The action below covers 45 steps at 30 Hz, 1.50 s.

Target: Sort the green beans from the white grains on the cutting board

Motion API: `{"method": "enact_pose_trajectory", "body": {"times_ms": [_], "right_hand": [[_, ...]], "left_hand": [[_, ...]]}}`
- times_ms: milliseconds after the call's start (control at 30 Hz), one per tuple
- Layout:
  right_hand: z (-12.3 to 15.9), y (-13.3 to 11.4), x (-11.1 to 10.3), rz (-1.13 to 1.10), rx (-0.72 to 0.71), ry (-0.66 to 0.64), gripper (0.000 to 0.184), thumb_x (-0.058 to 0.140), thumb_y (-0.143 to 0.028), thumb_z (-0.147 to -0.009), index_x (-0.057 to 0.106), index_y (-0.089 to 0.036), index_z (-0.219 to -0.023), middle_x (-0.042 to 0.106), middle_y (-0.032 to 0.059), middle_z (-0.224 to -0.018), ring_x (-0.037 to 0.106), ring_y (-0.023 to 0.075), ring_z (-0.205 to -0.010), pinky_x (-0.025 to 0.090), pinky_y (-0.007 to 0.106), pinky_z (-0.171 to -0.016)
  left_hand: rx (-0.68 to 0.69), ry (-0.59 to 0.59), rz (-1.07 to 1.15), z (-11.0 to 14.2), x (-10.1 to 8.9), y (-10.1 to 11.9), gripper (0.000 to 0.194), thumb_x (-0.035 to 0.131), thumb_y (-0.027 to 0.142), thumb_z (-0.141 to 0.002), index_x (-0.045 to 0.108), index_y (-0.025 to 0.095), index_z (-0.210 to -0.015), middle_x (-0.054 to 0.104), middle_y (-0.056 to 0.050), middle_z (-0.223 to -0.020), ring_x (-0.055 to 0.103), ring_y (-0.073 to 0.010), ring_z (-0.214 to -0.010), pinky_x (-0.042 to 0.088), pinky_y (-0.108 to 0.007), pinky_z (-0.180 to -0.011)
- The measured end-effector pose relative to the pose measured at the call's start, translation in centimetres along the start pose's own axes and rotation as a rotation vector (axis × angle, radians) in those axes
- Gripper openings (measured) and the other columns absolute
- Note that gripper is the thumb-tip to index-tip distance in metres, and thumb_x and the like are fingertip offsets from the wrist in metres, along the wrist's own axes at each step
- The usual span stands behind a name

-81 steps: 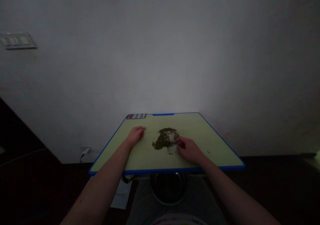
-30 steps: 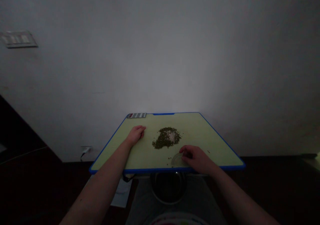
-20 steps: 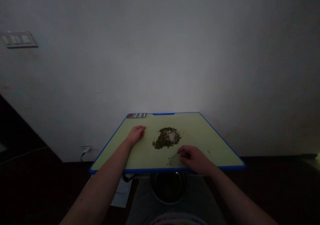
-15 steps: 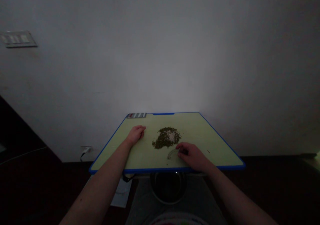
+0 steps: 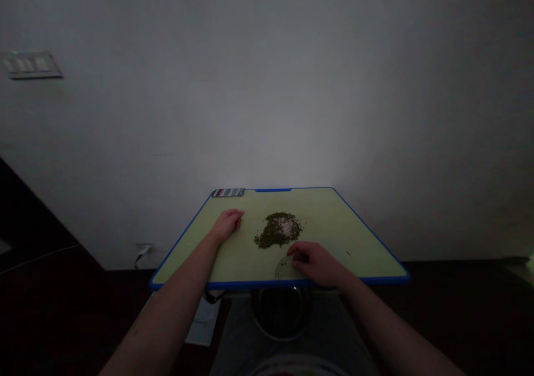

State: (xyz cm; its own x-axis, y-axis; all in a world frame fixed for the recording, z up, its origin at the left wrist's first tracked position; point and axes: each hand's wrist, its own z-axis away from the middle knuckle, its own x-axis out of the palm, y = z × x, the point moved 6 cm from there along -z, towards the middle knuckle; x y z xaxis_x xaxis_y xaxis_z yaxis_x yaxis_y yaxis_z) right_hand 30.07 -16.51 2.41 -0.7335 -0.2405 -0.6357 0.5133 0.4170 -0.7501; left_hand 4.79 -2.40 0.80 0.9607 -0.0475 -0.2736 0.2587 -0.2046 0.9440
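Observation:
On the pale yellow-green table top lies a pile of small green grains or beans (image 5: 269, 236), with a patch of pale grains (image 5: 287, 227) in it. My right hand (image 5: 312, 260) is at the pile's near right side, fingers pinched on a clear, curved piece like a protractor (image 5: 280, 265). Its arc rests near the table's front edge, with a few small specks inside it; my hand hides the rest. My left hand (image 5: 227, 224) lies on the table left of the pile, fingers curled in, nothing visible in it.
A blue-rimmed table (image 5: 367, 234) stands against a grey wall. A phone (image 5: 228, 192) lies at its back left corner. Below the front edge is a metal bowl (image 5: 280, 315). A small brown sliver (image 5: 348, 253) lies on the right. A plugged-in charger (image 5: 144, 250) is low on the wall.
My right hand has moved slightly left and nearer to me, bringing the clear curved piece towards the table's front edge. My left hand and the pile look unchanged.

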Motion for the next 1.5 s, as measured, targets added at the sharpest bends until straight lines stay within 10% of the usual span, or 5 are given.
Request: {"method": "enact_pose_trajectory", "body": {"times_ms": [633,1500], "right_hand": [[-0.1,2.5,-2.9,0.154,0.103,0.203,0.024,0.051,-0.018,-0.072,0.059,-0.017,-0.094,0.059,0.0005,-0.069,0.053,0.0132,-0.063,0.038,0.024,-0.060],[0.6,0.6,-1.1,0.079,0.057,0.073,0.020,0.055,-0.017,-0.070,0.062,-0.017,-0.089,0.056,-0.0012,-0.063,0.051,0.0114,-0.059,0.037,0.021,-0.054]], "left_hand": [[-0.013,0.011,-0.032,0.8,0.0,1.2,0.035,0.049,0.042,-0.072,0.042,0.018,-0.047,0.040,0.004,-0.037,0.033,-0.0080,-0.036,0.027,-0.024,-0.043],[-0.019,0.014,-0.029,0.4,-0.1,0.6,0.035,0.049,0.044,-0.072,0.042,0.018,-0.048,0.041,0.004,-0.038,0.035,-0.0085,-0.037,0.028,-0.024,-0.043]]}}
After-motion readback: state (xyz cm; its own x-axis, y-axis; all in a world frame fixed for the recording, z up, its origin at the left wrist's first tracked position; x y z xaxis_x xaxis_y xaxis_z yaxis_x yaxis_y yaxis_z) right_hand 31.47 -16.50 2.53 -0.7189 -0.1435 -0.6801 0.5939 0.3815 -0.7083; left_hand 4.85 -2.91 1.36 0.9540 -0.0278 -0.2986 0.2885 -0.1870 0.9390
